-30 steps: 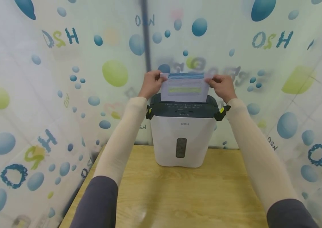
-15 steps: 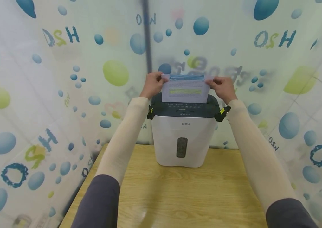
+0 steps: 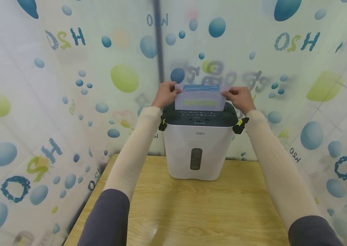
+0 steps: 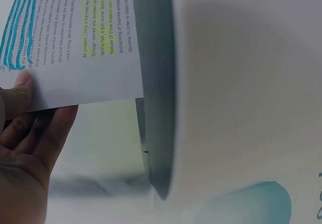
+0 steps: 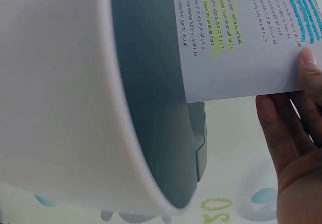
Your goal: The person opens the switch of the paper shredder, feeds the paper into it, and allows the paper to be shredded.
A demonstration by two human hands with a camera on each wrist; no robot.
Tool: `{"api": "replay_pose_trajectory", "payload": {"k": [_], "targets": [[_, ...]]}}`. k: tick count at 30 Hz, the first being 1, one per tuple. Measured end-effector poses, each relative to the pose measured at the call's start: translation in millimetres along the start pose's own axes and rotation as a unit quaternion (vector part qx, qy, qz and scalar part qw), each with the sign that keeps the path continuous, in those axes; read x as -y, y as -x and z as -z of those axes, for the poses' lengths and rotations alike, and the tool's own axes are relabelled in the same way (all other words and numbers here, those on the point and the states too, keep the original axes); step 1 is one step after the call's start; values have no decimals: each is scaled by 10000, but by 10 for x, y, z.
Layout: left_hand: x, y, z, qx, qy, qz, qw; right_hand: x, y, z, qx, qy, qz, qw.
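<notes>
A printed sheet of paper (image 3: 199, 97) with blue and yellow highlighting stands upright in the top slot of a white paper shredder (image 3: 196, 147) marked "deli". My left hand (image 3: 165, 94) pinches the sheet's upper left edge between thumb and fingers. At the opposite edge, my right hand (image 3: 239, 98) pinches it the same way. In the left wrist view the left thumb lies on the printed face of the paper (image 4: 90, 83), fingers behind. The right wrist view has the paper (image 5: 226, 78) entering the shredder's dark top (image 5: 151, 93). Its lower part is hidden inside the slot.
The shredder stands on a wooden table (image 3: 198, 212) near its back edge. Behind and beside it hangs a curtain (image 3: 93, 54) printed with blue and green dots and letters. Black wrist straps (image 3: 239, 125) sit close to the shredder's sides.
The paper has sunk lower into the shredder, so less of it shows above the slot. Both hands have moved down with it, still pinching its sides.
</notes>
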State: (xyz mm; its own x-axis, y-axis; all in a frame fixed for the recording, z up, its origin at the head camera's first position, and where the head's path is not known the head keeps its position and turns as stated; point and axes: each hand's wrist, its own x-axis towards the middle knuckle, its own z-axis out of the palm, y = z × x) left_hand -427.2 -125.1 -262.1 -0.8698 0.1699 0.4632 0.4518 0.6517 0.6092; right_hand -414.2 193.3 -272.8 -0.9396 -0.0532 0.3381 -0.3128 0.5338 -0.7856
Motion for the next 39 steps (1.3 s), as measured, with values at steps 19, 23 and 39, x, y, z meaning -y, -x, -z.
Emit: {"api": "replay_pose_trajectory", "payload": {"k": [19, 23, 39], "targets": [[-5, -10, -15, 598, -549, 518, 9954, 32, 35, 73, 806, 1351, 65, 9875], [-7, 11, -25, 707, -570, 674, 9936, 48, 28, 71, 1013, 1407, -80, 9848], [29, 104, -8, 1181, -653, 643, 9888, 23, 86, -7, 1393, 1902, 4, 9718]]}}
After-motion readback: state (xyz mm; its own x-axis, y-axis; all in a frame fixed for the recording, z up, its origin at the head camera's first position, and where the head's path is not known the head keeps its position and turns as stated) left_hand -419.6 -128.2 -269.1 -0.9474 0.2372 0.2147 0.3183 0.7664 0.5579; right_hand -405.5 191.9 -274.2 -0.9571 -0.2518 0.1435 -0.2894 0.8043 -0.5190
